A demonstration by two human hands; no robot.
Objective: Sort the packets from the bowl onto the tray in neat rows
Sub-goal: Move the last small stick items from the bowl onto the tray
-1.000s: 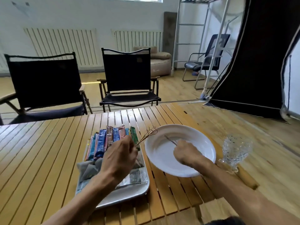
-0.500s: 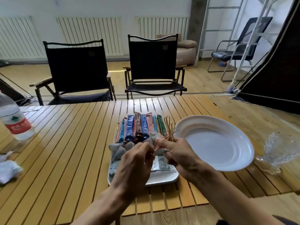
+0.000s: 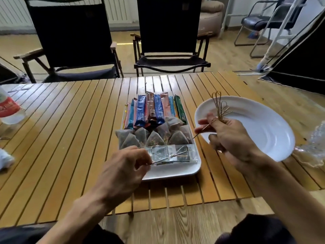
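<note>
We see the left hand (image 3: pixel 123 166) low over the near edge of the silver tray (image 3: pixel 175 174), thumb and forefinger pinched together on the end of a single wire pick (image 3: pixel 182 150). Its looped head lies across the flat sachets (image 3: pixel 161 154) in the tray's nearest row. Behind these sits a row of pyramid bags (image 3: pixel 153 137), and behind those the stick packets (image 3: pixel 153 110) stand side by side along the far end – blue, pink, brown and green.

The right hand (image 3: pixel 230 138) is raised just to the right of the tray, in front of the near left rim of the white bowl (image 3: pixel 263 131). Its fingers curl round a bundle of picks (image 3: pixel 219 106), whose heart-shaped loops fan out above the knuckles; we cannot tell whether the hand touches the bowl.

Tray and bowl rest on a slatted wooden table (image 3: pixel 70 129). A water bottle (image 3: pixel 8 110) stands at its left edge, and two black folding chairs (image 3: pixel 168 32) face us from the far side.
</note>
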